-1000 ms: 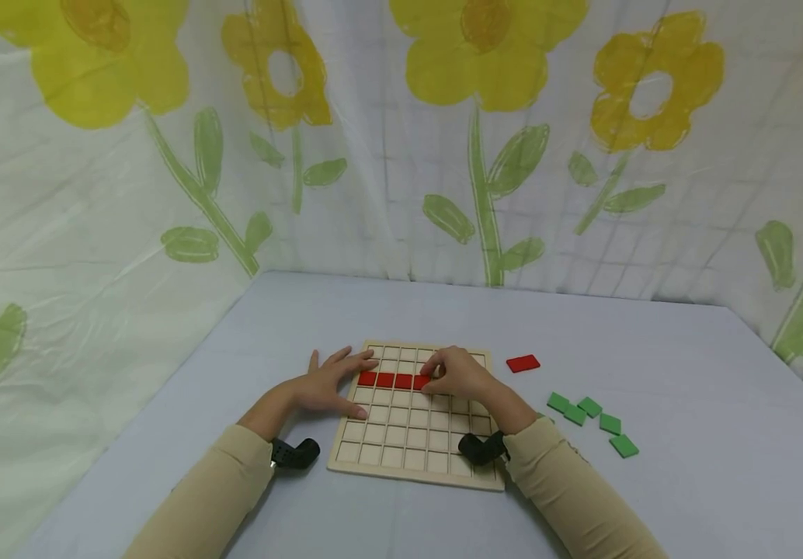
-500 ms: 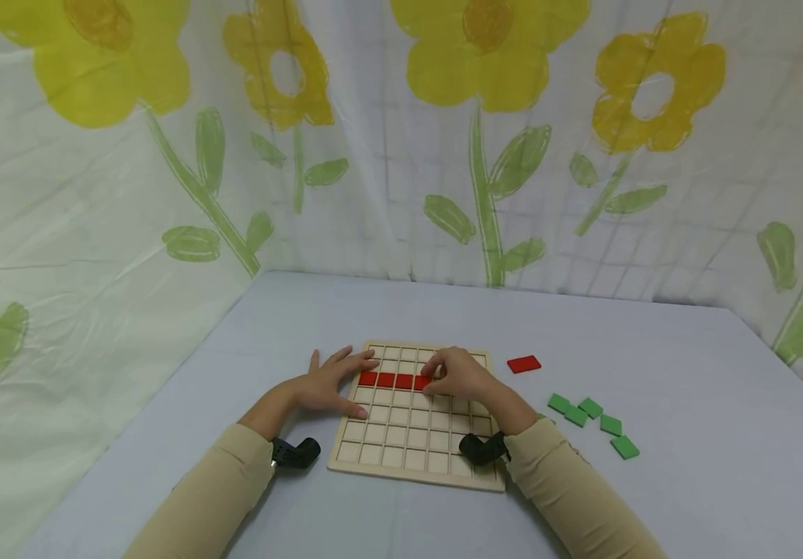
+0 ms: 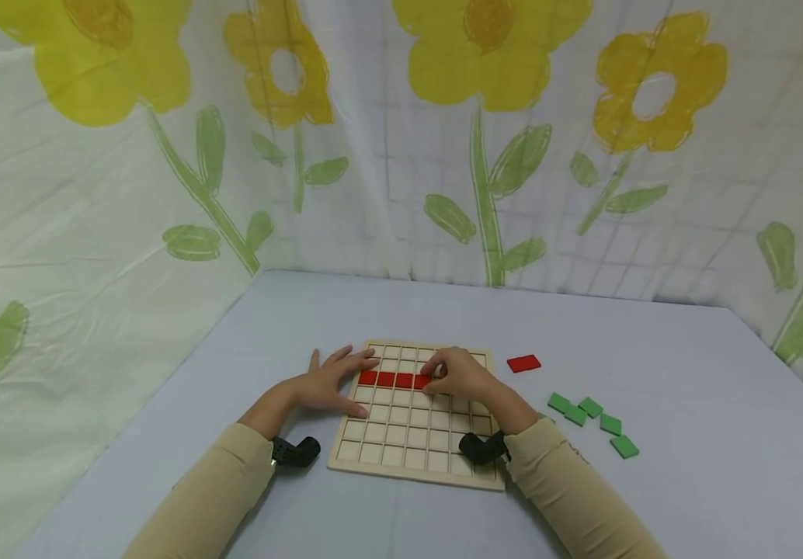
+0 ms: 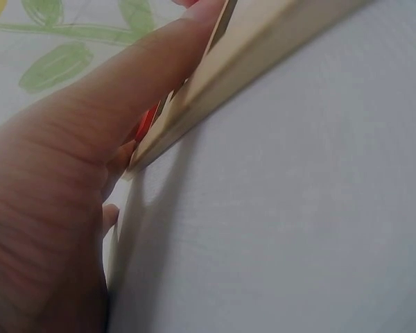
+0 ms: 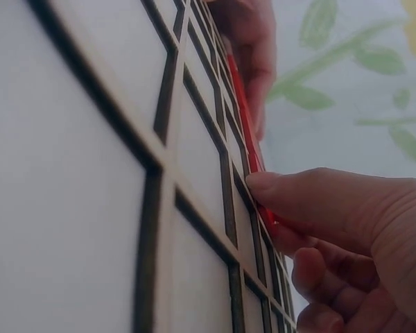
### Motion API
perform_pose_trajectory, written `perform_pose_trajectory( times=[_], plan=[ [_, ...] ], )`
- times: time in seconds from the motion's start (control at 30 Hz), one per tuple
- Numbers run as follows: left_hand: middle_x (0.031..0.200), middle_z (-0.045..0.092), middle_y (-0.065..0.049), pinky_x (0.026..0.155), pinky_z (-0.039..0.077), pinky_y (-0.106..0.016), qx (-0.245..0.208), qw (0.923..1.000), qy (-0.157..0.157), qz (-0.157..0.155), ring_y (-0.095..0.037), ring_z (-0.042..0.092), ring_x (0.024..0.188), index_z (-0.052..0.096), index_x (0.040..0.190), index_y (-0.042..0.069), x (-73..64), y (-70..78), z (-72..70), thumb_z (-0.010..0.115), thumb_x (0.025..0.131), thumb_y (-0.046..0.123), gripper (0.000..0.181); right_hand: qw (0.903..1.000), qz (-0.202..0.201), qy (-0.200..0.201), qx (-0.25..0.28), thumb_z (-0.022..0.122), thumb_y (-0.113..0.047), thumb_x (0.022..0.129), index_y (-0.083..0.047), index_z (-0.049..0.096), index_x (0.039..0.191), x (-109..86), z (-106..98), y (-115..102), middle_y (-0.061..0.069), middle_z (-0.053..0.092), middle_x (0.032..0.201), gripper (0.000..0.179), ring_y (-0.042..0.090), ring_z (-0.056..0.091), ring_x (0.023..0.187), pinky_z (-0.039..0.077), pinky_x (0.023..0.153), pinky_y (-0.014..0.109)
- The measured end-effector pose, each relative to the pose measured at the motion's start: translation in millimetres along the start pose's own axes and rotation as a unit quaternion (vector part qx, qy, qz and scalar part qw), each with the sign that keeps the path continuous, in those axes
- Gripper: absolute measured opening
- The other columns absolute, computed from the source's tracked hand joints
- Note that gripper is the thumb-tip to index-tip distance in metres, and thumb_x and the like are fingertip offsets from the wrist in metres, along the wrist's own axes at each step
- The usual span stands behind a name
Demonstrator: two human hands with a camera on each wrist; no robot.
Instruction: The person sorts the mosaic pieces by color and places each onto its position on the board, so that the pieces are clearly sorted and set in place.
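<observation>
A pale, cloth-covered desk (image 3: 695, 388) stretches out beyond both hands, ending at a white curtain (image 3: 387, 202) painted with big yellow flowers (image 3: 499, 62) and green leaves; the same curtain hangs to the left of the left hand. On the desk, between and under the hands, lies a wooden board (image 3: 415, 476) divided into square, pale cells. A red row (image 3: 385, 380), four cells long, runs from beside the left hand to the right hand's fingertips.

The left hand (image 3: 325, 387) is spread, its thumb and fingertips over the board's left side. The right hand (image 3: 463, 376) pinches the red square (image 3: 420, 382) at the row's right end between thumb and finger. To the right of that hand, off the board, lies an oblong red piece (image 3: 523, 363). Nearer the person, right of the right wrist, are scattered green tiles (image 3: 610, 424), one partly hidden by the sleeve (image 3: 555, 473).
</observation>
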State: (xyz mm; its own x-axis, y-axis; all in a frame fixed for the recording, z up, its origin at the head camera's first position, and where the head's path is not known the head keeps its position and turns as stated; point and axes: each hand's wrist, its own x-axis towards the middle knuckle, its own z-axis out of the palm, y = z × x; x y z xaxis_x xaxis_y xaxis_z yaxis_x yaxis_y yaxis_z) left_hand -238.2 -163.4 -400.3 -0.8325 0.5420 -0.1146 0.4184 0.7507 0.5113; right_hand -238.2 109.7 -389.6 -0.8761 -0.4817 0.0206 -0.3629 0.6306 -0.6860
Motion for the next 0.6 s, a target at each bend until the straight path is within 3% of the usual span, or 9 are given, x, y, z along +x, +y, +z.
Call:
perform_pose_trajectory(
  times=[0.27,0.43,0.6],
  plan=[
    [0.156,0.020,0.003,0.104,-0.017,-0.067,0.001,1.0000,0.002,0.002,-0.032,0.000,0.145,0.039,0.142,0.024,0.4,-1.5,1.5,0.075,0.070,0.052,0.085,0.9998,-0.003,-0.019,0.006,0.075,-0.014,0.078,-0.005,0.069,0.104,0.2,-3,2,0.007,0.063,0.097,0.028,0.012,0.053,0.071,0.047,0.062,0.025],
    [0.156,0.021,0.002,0.104,-0.018,-0.067,-0.002,1.0000,0.004,0.006,-0.033,0.000,0.145,0.039,0.142,0.023,0.7,-1.9,1.7,0.075,0.070,0.051,0.084,0.9971,-0.041,-0.063,0.010,0.072,-0.017,0.081,-0.005,0.066,0.112,-4.1,-18,5,0.009,0.065,0.107,0.034,0.012,0.056,0.077,0.047,0.062,0.026],
    [0.156,0.019,0.003,0.105,-0.018,-0.066,-0.001,0.9999,0.004,0.010,-0.032,0.000,0.145,0.039,0.142,0.024,1.6,-2.8,0.8,0.074,0.071,0.052,0.085,0.9962,-0.053,-0.062,0.030,0.070,-0.018,0.083,-0.004,0.065,0.116,-8.1,-35,6,0.012,0.063,0.116,0.037,0.015,0.056,0.082,0.048,0.066,0.028]
  ],
)
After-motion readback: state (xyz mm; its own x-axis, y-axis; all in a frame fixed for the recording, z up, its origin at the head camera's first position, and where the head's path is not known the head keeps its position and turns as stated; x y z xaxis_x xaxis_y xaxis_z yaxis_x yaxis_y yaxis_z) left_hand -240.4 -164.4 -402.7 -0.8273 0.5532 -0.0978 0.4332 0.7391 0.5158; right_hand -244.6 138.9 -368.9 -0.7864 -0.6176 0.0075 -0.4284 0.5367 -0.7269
